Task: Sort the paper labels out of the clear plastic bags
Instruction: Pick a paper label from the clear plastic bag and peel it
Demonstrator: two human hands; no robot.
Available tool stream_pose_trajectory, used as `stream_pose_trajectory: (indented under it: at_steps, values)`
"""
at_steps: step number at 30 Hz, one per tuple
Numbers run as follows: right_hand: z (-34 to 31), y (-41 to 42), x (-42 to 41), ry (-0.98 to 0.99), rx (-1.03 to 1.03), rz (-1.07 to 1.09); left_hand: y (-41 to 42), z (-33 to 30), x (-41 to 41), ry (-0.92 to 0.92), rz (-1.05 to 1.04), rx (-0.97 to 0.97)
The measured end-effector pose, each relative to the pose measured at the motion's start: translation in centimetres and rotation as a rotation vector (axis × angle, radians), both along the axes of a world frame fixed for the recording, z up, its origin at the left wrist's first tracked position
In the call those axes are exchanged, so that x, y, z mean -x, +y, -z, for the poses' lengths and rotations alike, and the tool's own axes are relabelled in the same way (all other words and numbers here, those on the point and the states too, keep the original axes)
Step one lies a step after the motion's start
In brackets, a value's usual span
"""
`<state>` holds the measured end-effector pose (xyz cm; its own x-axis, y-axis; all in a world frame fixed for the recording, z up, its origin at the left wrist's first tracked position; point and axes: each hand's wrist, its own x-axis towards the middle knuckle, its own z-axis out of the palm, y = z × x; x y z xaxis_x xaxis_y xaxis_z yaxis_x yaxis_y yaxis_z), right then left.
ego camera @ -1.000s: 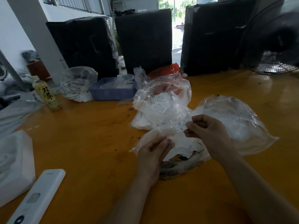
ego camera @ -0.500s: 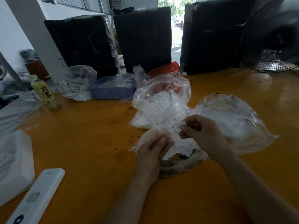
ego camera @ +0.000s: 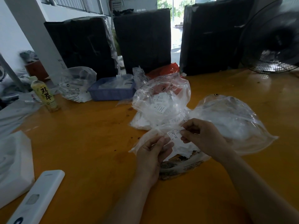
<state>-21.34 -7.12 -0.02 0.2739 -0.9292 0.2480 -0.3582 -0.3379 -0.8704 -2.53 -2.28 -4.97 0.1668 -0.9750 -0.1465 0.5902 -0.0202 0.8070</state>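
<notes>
A small white paper label (ego camera: 174,135) with printed text is pinched at its right edge by my right hand (ego camera: 203,136). Just left of it, my left hand (ego camera: 153,151) grips the crumpled edge of a clear plastic bag (ego camera: 145,139) lying on the orange table (ego camera: 90,143). Under both hands lies a heap of white labels and a printed bag (ego camera: 182,164). Behind them a clear bag (ego camera: 161,102) holds several labels. To the right a puffed clear bag (ego camera: 233,123) holds white material.
A blue tray (ego camera: 111,92) with plastic sits at the back, a clear bag (ego camera: 77,84) to its left, a yellow drink bottle (ego camera: 45,94) farther left. White foam (ego camera: 14,162) and a white remote-like device (ego camera: 38,196) lie near left. Black-wrapped bundles (ego camera: 142,39) and a fan (ego camera: 273,39) stand behind.
My right hand has carried the label leftward and down, close to my left hand. My left hand has stayed on the bag edge.
</notes>
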Motion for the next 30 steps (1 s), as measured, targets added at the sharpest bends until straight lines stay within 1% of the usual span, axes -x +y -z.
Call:
stream_pose_trajectory:
  at_steps: [5, 9, 13, 20, 24, 30]
  values:
    - [0.2, -0.2, 0.2, 0.094, 0.02, 0.026, 0.0, 0.1, 0.0, -0.016, -0.015, -0.002]
    - [0.2, 0.0, 0.0, 0.152, -0.009, -0.007, 0.0, 0.2, 0.0, -0.037, -0.04, -0.021]
    - [0.3, 0.3, -0.5, 0.129, -0.05, -0.026, -0.1, 0.4, 0.1, -0.097, -0.055, -0.031]
    - [0.5, 0.6, -1.5, 0.047, -0.063, 0.106, 0.0, 0.2, 0.1, -0.091, -0.029, -0.026]
    - [0.3, 0.7, -1.6, 0.015, -0.08, 0.119, 0.0, 0.1, 0.1, -0.118, 0.007, -0.006]
    - [0.4, 0.8, -1.7, 0.118, -0.045, 0.083, 0.0, 0.1, 0.0, -0.122, -0.004, -0.033]
